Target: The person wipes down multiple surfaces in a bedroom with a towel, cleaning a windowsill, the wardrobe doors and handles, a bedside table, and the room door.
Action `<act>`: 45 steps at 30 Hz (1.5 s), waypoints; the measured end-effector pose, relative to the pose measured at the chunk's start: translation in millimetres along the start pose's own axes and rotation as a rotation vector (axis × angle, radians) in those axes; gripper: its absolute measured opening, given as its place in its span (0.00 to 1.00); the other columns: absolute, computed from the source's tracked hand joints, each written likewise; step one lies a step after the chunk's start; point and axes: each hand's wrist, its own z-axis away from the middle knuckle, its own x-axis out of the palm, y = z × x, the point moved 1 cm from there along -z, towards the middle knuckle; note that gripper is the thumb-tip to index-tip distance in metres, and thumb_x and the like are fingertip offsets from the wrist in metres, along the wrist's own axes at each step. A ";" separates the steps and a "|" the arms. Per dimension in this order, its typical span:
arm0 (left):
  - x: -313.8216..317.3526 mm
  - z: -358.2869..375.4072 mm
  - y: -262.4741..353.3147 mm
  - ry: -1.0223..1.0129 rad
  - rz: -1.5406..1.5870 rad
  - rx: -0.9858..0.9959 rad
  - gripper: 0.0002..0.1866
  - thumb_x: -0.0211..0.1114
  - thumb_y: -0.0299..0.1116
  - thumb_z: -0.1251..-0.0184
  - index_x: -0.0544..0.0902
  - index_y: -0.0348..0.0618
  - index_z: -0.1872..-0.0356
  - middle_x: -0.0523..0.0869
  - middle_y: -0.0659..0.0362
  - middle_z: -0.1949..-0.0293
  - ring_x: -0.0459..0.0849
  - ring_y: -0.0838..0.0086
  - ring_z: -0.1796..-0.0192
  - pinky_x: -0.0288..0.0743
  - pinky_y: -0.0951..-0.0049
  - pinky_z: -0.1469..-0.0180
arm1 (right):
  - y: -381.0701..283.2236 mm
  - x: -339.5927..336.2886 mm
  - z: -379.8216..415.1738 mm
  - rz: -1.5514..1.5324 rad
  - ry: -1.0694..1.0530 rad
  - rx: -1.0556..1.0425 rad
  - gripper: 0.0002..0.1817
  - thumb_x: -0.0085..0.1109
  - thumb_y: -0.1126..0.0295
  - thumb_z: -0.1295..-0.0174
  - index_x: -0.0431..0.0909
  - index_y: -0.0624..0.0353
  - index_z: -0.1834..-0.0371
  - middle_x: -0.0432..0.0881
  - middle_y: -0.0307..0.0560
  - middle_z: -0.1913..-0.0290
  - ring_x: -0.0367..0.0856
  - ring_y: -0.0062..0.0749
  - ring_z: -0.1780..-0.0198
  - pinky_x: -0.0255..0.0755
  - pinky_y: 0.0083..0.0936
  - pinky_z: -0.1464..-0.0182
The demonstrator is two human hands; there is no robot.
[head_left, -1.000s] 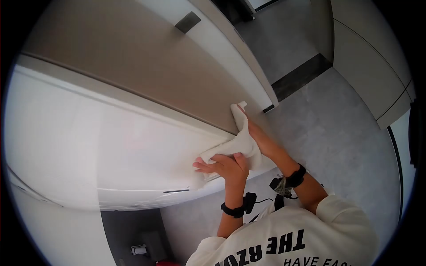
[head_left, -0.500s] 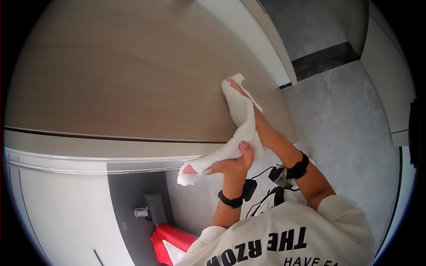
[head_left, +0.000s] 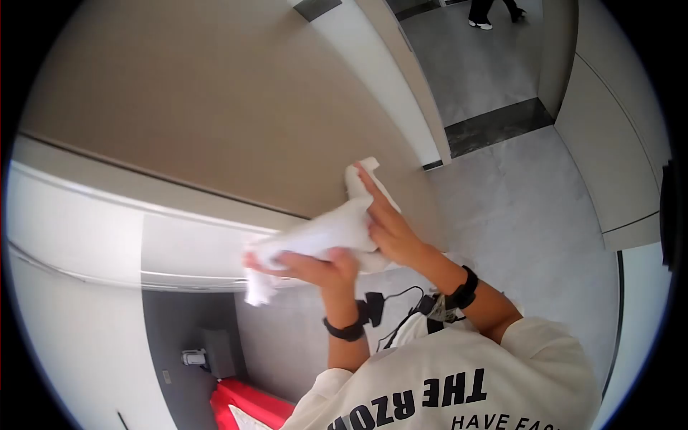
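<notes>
A white cloth (head_left: 326,231) is stretched between my two hands, against the edge of a brown wooden panel (head_left: 215,107). My left hand (head_left: 315,269) holds the cloth's lower left part, its fingers partly blurred and partly over the fabric. My right hand (head_left: 387,218) grips the other end, its fingers lying along the cloth on the panel's face. A black band with a small device sits on each wrist.
Grey tiled floor (head_left: 516,215) lies to the right, with a dark threshold strip (head_left: 498,127) at a doorway. Beyond it a person's legs and shoes (head_left: 491,14) show. A red and white item (head_left: 251,405) is at the lower left, near a white device (head_left: 193,357).
The view has shifted. Both hands have moved left and down in the picture with the cloth, and my hands are closer together. A person's legs have come into view beyond the doorway.
</notes>
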 end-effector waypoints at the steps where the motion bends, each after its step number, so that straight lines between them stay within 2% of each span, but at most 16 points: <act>1: -0.9 -26.9 -4.6 0.006 -0.051 -0.137 0.40 0.50 0.51 0.30 0.39 0.56 0.26 0.40 0.45 0.27 0.42 0.49 0.26 0.44 0.44 0.31 | -13.4 3.8 -8.8 0.061 -0.014 -0.178 0.31 0.47 0.74 0.39 0.54 0.73 0.32 0.42 0.58 0.25 0.44 0.51 0.25 0.40 0.39 0.27; 4: 3.3 -25.4 -34.0 0.058 -0.174 -0.288 0.36 0.50 0.51 0.31 0.43 0.52 0.31 0.41 0.43 0.28 0.42 0.47 0.26 0.42 0.42 0.31 | -32.4 14.6 -1.7 0.091 0.032 -0.350 0.29 0.47 0.76 0.43 0.58 0.71 0.35 0.49 0.65 0.28 0.52 0.61 0.30 0.45 0.47 0.30; 9: 29.1 80.0 -53.9 0.000 -0.222 -0.116 0.31 0.51 0.50 0.34 0.50 0.46 0.39 0.43 0.40 0.29 0.41 0.44 0.27 0.37 0.38 0.33 | -1.5 29.8 34.3 0.227 0.334 -0.350 0.32 0.42 0.83 0.54 0.61 0.69 0.38 0.59 0.68 0.32 0.62 0.65 0.36 0.53 0.49 0.34; 17: 30.2 167.9 -110.7 -0.087 -0.099 -0.003 0.26 0.53 0.50 0.37 0.61 0.36 0.52 0.47 0.35 0.31 0.40 0.38 0.28 0.31 0.31 0.35 | 26.1 68.5 64.7 0.658 0.468 -0.381 0.28 0.49 0.77 0.46 0.58 0.75 0.39 0.40 0.79 0.30 0.48 0.68 0.31 0.42 0.52 0.34; 18: 17.0 169.9 -124.0 -0.091 -0.084 0.006 0.26 0.53 0.50 0.37 0.62 0.35 0.53 0.48 0.34 0.31 0.40 0.37 0.28 0.30 0.31 0.35 | 21.0 81.9 66.4 0.730 0.426 -0.392 0.37 0.46 0.78 0.41 0.42 0.73 0.30 0.28 0.73 0.28 0.30 0.66 0.26 0.36 0.51 0.30; 19: 11.6 165.1 -132.3 -0.099 -0.090 0.026 0.26 0.54 0.50 0.38 0.64 0.34 0.55 0.48 0.34 0.31 0.40 0.37 0.28 0.29 0.30 0.35 | 24.4 83.5 65.8 0.776 0.416 -0.462 0.35 0.46 0.78 0.41 0.44 0.73 0.30 0.29 0.74 0.28 0.31 0.67 0.26 0.37 0.52 0.31; 21: 1.1 142.9 -147.9 -0.115 -0.120 0.095 0.43 0.57 0.50 0.37 0.49 0.33 0.31 0.46 0.31 0.31 0.39 0.32 0.29 0.30 0.29 0.36 | 35.9 90.8 65.3 0.894 0.357 -0.564 0.33 0.47 0.78 0.42 0.51 0.73 0.32 0.34 0.75 0.28 0.35 0.67 0.27 0.40 0.51 0.31; 23: -10.2 106.1 -158.3 -0.002 -0.069 -0.053 0.34 0.46 0.33 0.32 0.44 0.32 0.30 0.46 0.31 0.31 0.41 0.34 0.29 0.32 0.35 0.33 | 44.7 102.5 65.8 1.026 0.244 -0.628 0.30 0.48 0.79 0.43 0.59 0.73 0.35 0.40 0.75 0.28 0.42 0.67 0.27 0.45 0.51 0.32; 24: -9.0 97.7 -169.5 0.075 0.092 -0.151 0.34 0.46 0.33 0.33 0.44 0.33 0.29 0.46 0.30 0.31 0.41 0.34 0.29 0.33 0.36 0.32 | 42.0 112.6 64.2 1.127 0.209 -0.631 0.29 0.48 0.79 0.44 0.61 0.73 0.36 0.42 0.74 0.28 0.45 0.66 0.28 0.47 0.50 0.32; 28: -24.0 79.4 -208.1 0.112 -0.043 0.031 0.36 0.48 0.38 0.38 0.50 0.29 0.31 0.49 0.28 0.32 0.44 0.32 0.30 0.33 0.34 0.33 | 48.6 142.6 59.4 1.083 0.289 -0.577 0.28 0.52 0.79 0.47 0.66 0.72 0.39 0.49 0.71 0.29 0.59 0.64 0.33 0.57 0.46 0.36; 31: -25.1 114.5 -240.9 0.115 -0.034 -0.111 0.28 0.51 0.44 0.42 0.69 0.27 0.49 0.56 0.30 0.34 0.50 0.34 0.31 0.38 0.32 0.35 | 63.5 169.9 60.8 1.085 0.279 -0.579 0.28 0.54 0.78 0.48 0.68 0.69 0.39 0.50 0.70 0.29 0.62 0.64 0.35 0.58 0.48 0.38; 32: 1.2 131.7 -219.1 0.119 -0.020 -0.114 0.28 0.53 0.42 0.42 0.68 0.27 0.48 0.56 0.31 0.34 0.51 0.33 0.31 0.38 0.31 0.35 | 76.9 136.5 62.2 1.088 0.275 -0.576 0.28 0.55 0.78 0.48 0.68 0.67 0.39 0.51 0.70 0.29 0.62 0.64 0.35 0.58 0.49 0.38; 35: -14.2 172.5 -249.8 -0.059 0.033 -0.320 0.32 0.53 0.35 0.39 0.56 0.24 0.37 0.50 0.27 0.33 0.48 0.31 0.31 0.35 0.31 0.35 | 103.3 181.9 70.5 1.333 0.129 -0.611 0.28 0.56 0.76 0.49 0.70 0.63 0.39 0.54 0.66 0.30 0.64 0.64 0.37 0.58 0.53 0.40; 39: -33.1 196.3 -270.7 -0.205 -0.118 -0.325 0.32 0.58 0.37 0.39 0.60 0.27 0.39 0.50 0.34 0.31 0.48 0.36 0.29 0.32 0.30 0.35 | 111.4 210.2 68.3 1.268 0.059 -0.608 0.28 0.57 0.75 0.49 0.71 0.61 0.40 0.58 0.62 0.31 0.66 0.60 0.38 0.56 0.56 0.40; 40: -34.5 197.6 -267.9 -0.168 -0.097 -0.338 0.24 0.54 0.29 0.42 0.68 0.31 0.43 0.56 0.38 0.32 0.51 0.37 0.30 0.33 0.28 0.36 | 110.9 214.0 65.3 1.252 0.040 -0.607 0.28 0.57 0.76 0.50 0.72 0.61 0.41 0.59 0.61 0.31 0.67 0.59 0.39 0.57 0.55 0.41; 45: -48.7 213.0 -292.7 -0.141 -0.036 -0.474 0.20 0.60 0.31 0.43 0.75 0.39 0.49 0.56 0.42 0.32 0.51 0.38 0.31 0.39 0.30 0.36 | 95.3 268.3 41.5 1.266 -0.018 -0.626 0.27 0.56 0.72 0.50 0.74 0.56 0.41 0.70 0.53 0.36 0.74 0.44 0.44 0.61 0.38 0.47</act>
